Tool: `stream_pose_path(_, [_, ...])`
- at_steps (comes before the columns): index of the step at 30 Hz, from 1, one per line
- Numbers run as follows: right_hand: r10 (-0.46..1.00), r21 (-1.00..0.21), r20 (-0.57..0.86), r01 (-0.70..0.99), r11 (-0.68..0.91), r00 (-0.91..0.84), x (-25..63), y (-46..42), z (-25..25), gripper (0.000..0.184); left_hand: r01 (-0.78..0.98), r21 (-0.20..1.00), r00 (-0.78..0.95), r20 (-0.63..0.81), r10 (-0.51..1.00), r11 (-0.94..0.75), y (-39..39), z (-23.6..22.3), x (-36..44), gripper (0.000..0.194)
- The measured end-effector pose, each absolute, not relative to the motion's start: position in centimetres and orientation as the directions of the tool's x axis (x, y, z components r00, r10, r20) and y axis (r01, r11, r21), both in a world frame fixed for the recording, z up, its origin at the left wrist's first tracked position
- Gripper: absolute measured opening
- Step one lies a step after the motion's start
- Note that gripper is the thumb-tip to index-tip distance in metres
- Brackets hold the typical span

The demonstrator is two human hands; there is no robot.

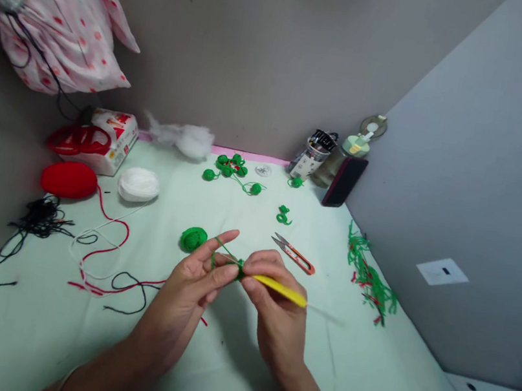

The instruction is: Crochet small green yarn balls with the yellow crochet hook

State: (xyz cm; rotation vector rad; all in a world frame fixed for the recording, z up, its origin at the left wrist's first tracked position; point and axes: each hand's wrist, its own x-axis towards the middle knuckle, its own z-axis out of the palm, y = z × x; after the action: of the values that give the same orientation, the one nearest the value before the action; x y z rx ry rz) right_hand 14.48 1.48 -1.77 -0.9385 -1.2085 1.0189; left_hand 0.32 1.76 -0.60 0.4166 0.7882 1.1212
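In the head view my left hand (197, 277) pinches a small green crochet piece (240, 271) between thumb and fingers. Green yarn runs over its raised index finger. My right hand (276, 309) is closed around a crochet hook (282, 289) with a yellow handle, and its fingertips meet the green piece. The hook's tip is hidden at the stitches. Just beyond my left hand lies a ball of green yarn (193, 239). Orange-handled thread snips (295, 254) rest on the table past my right hand, blades pointing up and left.
Red yarn (69, 179), white yarn (139, 185) and a black yarn tangle (44, 220) lie left. White stuffing (185, 140) and small green crocheted balls (230, 166) sit at the back. A pen cup (309, 159), a phone (345, 182) and green yarn scraps (369, 274) are right.
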Motion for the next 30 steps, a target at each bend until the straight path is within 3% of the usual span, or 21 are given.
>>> stream_pose_path(2, [0.953, -0.955, 0.291, -0.025, 0.294, 0.087, 14.4, 1.3, -1.5, 0.009, -0.644, 0.653, 0.203, -0.356, 0.912, 0.398, 1.6, -0.4, 0.3, 0.052])
stream_pose_path(4, [0.965, -0.964, 0.254, -0.057, 0.258, 0.069, 14.5, 1.3, -1.2, 0.008, -0.623, 0.663, 0.23, -0.352, 0.907, 0.415, 1.8, 0.0, 0.0, 0.053])
stream_pose_path(7, [0.99, -0.945, 0.135, -0.307, 0.116, -0.043, 15.1, 1.6, -0.8, 0.008, -0.553, 0.74, 0.193, -0.334, 0.923, 0.384, 2.6, 0.6, -1.3, 0.053])
stream_pose_path(11, [0.978, -0.839, 0.049, -0.539, -0.069, -0.202, 15.8, 2.1, -0.3, 0.019, -0.457, 0.868, -0.001, -0.22, 0.976, 0.195, 4.7, 1.1, -5.2, 0.038])
stream_pose_path(14, [0.967, -0.782, 0.01, -0.604, -0.153, -0.256, 16.1, 2.3, -0.1, 0.02, -0.095, 0.986, 0.07, -0.128, 0.989, 0.134, 6.2, 0.9, -8.8, 0.035])
stream_pose_path(16, [0.965, -0.762, 0.005, -0.626, -0.166, -0.261, 16.2, 2.4, -0.1, 0.018, 0.284, 0.958, 0.117, -0.076, 0.99, 0.04, 6.7, 0.9, -10.6, 0.028])
stream_pose_path(17, [0.964, -0.761, 0.003, -0.626, -0.171, -0.266, 16.2, 2.4, -0.1, 0.017, 0.384, 0.923, 0.03, -0.002, 1.0, -0.009, 6.8, 0.9, -11.1, 0.028])
stream_pose_path(21, [0.947, -0.784, 0.001, -0.588, -0.199, -0.323, 16.1, 2.2, -0.2, 0.014, 0.529, 0.829, -0.207, 0.333, 0.92, -0.181, 5.8, 1.3, -9.4, 0.019])
stream_pose_path(24, [0.921, -0.791, 0.034, -0.574, -0.213, -0.389, 16.1, 1.7, -0.3, 0.015, 0.283, 0.919, -0.037, 0.297, 0.954, -0.275, 4.2, 1.1, -5.7, 0.02])
stream_pose_path(26, [0.903, -0.765, 0.083, -0.607, -0.213, -0.421, 16.4, 1.5, -0.3, 0.018, 0.177, 0.954, 0.252, 0.193, 0.948, -0.241, 3.5, 0.6, -3.7, 0.021])
stream_pose_path(28, [0.874, -0.693, 0.165, -0.684, -0.227, -0.457, 16.9, 1.3, 0.0, 0.034, 0.169, 0.962, 0.515, 0.098, 0.852, -0.212, 3.5, 0.2, -2.8, 0.034])
stream_pose_path(30, [0.824, -0.579, 0.29, -0.775, -0.254, -0.487, 17.5, 1.4, 0.4, 0.058, 0.215, 0.961, 0.521, 0.039, 0.853, -0.175, 4.0, -0.1, -3.3, 0.037])
